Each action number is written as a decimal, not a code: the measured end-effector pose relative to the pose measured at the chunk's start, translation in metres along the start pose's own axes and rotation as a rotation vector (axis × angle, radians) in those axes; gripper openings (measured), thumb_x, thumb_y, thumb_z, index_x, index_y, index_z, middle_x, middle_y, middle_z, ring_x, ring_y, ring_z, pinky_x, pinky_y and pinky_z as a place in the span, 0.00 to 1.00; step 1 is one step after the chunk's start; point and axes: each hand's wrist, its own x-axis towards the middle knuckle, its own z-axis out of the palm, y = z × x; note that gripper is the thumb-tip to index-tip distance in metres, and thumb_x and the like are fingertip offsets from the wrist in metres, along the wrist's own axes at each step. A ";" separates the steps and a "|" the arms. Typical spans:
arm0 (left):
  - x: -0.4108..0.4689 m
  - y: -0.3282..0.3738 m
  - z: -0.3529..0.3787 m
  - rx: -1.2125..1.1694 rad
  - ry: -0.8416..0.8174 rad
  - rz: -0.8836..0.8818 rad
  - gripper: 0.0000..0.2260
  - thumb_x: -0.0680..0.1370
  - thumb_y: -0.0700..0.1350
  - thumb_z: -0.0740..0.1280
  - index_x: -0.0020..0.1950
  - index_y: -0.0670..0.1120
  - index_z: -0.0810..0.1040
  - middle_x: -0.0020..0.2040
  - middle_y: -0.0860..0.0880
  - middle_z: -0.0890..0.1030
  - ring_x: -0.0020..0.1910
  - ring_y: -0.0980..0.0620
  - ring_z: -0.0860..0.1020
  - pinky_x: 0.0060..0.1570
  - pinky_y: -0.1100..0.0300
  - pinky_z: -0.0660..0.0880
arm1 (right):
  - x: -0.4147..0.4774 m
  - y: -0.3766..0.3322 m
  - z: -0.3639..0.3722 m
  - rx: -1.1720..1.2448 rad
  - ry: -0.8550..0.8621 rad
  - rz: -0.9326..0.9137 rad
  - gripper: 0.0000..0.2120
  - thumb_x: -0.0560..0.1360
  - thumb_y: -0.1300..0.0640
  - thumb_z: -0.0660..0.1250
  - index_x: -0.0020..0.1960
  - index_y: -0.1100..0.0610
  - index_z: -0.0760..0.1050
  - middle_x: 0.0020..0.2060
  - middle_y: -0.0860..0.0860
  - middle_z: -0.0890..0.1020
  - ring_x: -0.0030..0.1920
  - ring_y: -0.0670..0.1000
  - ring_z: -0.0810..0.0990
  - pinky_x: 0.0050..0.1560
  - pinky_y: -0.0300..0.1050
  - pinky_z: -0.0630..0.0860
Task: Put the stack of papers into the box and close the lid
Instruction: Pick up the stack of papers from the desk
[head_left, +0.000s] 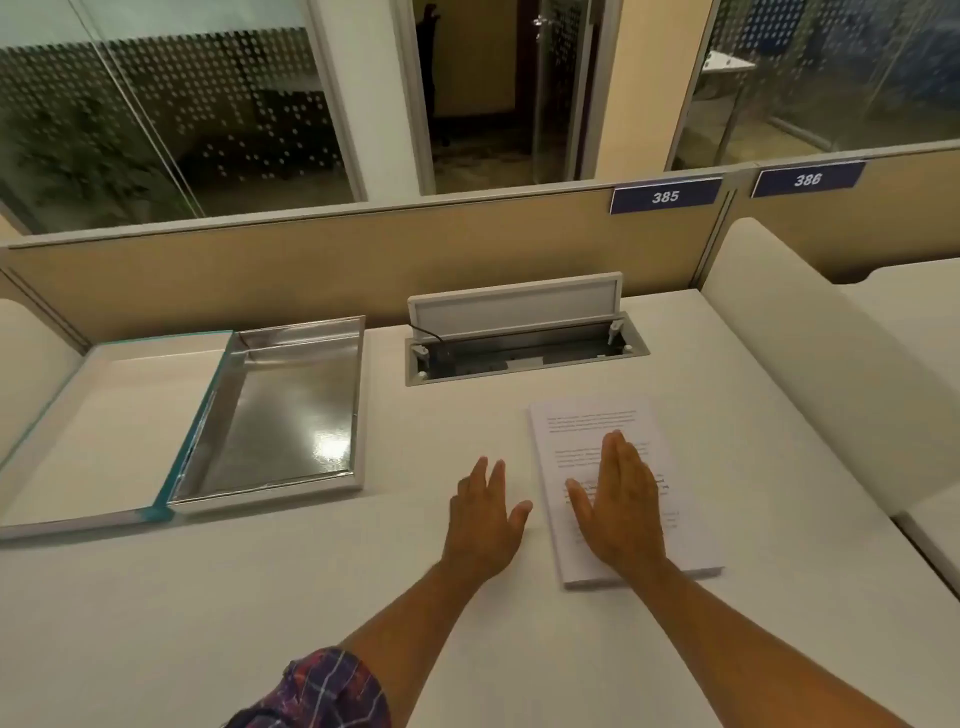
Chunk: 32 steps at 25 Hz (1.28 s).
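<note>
The stack of papers lies flat on the desk, well to the right of the box, whose lid is folded back on its left so the shiny tray is ready to take the sheets. The right hand rests palm down on the top sheet, fingers straight and together, thumb spread, gripping nothing. The left hand lies just beside the stack's left edge, flat and loosely spread, holding nothing, probably placed to slide under that edge.
</note>
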 end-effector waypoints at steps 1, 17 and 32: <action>0.003 0.008 0.007 -0.062 -0.013 0.004 0.34 0.85 0.62 0.58 0.86 0.48 0.54 0.88 0.45 0.53 0.85 0.41 0.55 0.82 0.42 0.56 | 0.004 0.009 -0.004 0.050 0.014 0.078 0.42 0.81 0.35 0.57 0.85 0.58 0.49 0.84 0.57 0.55 0.83 0.61 0.57 0.82 0.61 0.56; 0.043 0.081 0.020 -0.996 0.069 -0.665 0.16 0.79 0.39 0.71 0.35 0.46 0.69 0.40 0.47 0.79 0.39 0.48 0.79 0.39 0.59 0.75 | 0.055 0.096 -0.027 0.150 -0.166 0.416 0.24 0.79 0.43 0.67 0.63 0.62 0.75 0.60 0.62 0.77 0.62 0.64 0.75 0.59 0.59 0.77; 0.041 0.121 0.024 -0.949 0.085 -0.574 0.21 0.71 0.39 0.81 0.60 0.45 0.77 0.59 0.45 0.84 0.56 0.42 0.85 0.55 0.41 0.86 | 0.056 0.106 -0.027 0.150 -0.186 0.370 0.21 0.78 0.43 0.68 0.57 0.61 0.76 0.57 0.61 0.77 0.58 0.63 0.77 0.56 0.58 0.79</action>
